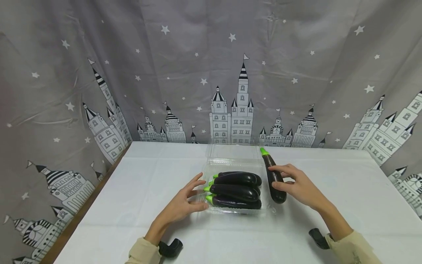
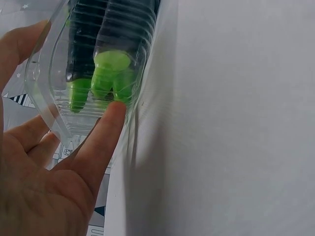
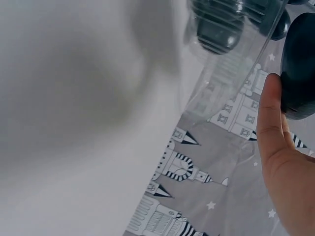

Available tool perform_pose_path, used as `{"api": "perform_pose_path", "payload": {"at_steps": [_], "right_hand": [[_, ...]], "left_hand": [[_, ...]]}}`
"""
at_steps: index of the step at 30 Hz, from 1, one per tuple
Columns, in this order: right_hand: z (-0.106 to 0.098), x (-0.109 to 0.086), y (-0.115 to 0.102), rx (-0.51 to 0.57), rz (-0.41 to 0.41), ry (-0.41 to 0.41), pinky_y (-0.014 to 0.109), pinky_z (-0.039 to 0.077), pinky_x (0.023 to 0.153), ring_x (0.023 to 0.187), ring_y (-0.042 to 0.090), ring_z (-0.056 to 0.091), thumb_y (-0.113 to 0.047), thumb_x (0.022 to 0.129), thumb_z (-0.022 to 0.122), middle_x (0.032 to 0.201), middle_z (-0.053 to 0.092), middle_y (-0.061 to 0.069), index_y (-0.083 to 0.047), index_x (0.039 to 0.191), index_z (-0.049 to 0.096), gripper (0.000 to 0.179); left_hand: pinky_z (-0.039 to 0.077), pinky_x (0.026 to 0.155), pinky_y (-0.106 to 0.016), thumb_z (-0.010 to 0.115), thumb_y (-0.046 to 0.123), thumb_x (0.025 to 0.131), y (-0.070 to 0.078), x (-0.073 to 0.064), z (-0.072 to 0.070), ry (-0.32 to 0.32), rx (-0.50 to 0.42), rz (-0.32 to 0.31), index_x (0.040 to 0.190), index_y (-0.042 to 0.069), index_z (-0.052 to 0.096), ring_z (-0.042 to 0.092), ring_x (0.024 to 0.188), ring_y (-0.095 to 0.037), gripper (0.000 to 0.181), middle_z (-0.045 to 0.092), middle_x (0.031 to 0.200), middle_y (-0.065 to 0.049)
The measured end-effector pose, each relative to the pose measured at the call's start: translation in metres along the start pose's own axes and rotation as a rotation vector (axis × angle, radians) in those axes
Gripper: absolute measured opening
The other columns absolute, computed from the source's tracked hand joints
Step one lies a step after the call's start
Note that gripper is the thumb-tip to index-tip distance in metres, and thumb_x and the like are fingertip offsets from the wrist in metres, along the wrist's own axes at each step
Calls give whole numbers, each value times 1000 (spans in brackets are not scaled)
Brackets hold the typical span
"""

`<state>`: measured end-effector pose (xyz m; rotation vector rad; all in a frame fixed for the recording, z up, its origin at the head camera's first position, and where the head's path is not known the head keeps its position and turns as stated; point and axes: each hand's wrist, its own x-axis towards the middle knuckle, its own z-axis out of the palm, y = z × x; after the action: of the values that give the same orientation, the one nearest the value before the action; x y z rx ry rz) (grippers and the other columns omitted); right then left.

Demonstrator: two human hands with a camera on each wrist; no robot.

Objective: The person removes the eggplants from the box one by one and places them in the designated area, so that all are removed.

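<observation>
A clear plastic container (image 1: 232, 210) stands on the white table with its lid (image 1: 234, 152) folded back behind it. Several dark purple eggplants (image 1: 234, 192) lie side by side in it, green stems to the left. Against the container's left end, my left hand (image 1: 184, 201) rests with spread, fairly straight fingers; in the left wrist view its thumb (image 2: 106, 135) touches the clear wall. My right hand (image 1: 298, 185) pinches another eggplant (image 1: 274, 179) between thumb and fingers, just right of the container. That eggplant's green stem points away from me. Its dark end also shows in the right wrist view.
A white cloth covers the table (image 1: 132, 205). Behind it hangs a grey curtain (image 1: 184, 66) printed with castles and stars. A brown wooden edge (image 1: 89, 201) runs along the left side. Black straps with dark mounts (image 1: 170, 248) sit at both wrists.
</observation>
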<state>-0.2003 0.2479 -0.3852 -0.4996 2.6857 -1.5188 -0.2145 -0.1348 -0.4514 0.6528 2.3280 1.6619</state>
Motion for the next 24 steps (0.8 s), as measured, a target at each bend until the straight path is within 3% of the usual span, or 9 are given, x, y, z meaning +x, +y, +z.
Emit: {"api": "perform_pose_path", "payload": {"at_steps": [4,9,16,24], "right_hand": [[-3,-4,7,-50,36,13,58,49,90,119,43,51,-23,94,66,133,52,17,-9,137,57,47],[-7,-8,16,-70,72,26,60,49,87,121,48,50,-25,94,65,134,52,19,-8,139,55,49],[-7,-10,30,-100,137,24,57,49,87,120,48,50,-26,94,67,135,50,25,-5,138,55,50],[-4,-14,40,-122,163,-34,46,53,80,109,41,58,-24,93,68,127,52,26,-1,136,55,51]], "left_hand": [[40,102,-61,77,18,84,0,0,0,3,-4,-7,145,4,44,42,131,-46,71,14,164,-4],[41,101,-59,77,15,84,0,-1,1,10,-6,-16,146,5,44,43,132,-44,70,14,164,-2],[41,101,-60,78,17,84,-1,0,1,8,-2,-10,145,4,44,43,131,-45,71,15,164,-1],[41,102,-60,78,16,84,0,0,1,16,5,-18,146,5,45,43,131,-45,71,15,164,0]]}}
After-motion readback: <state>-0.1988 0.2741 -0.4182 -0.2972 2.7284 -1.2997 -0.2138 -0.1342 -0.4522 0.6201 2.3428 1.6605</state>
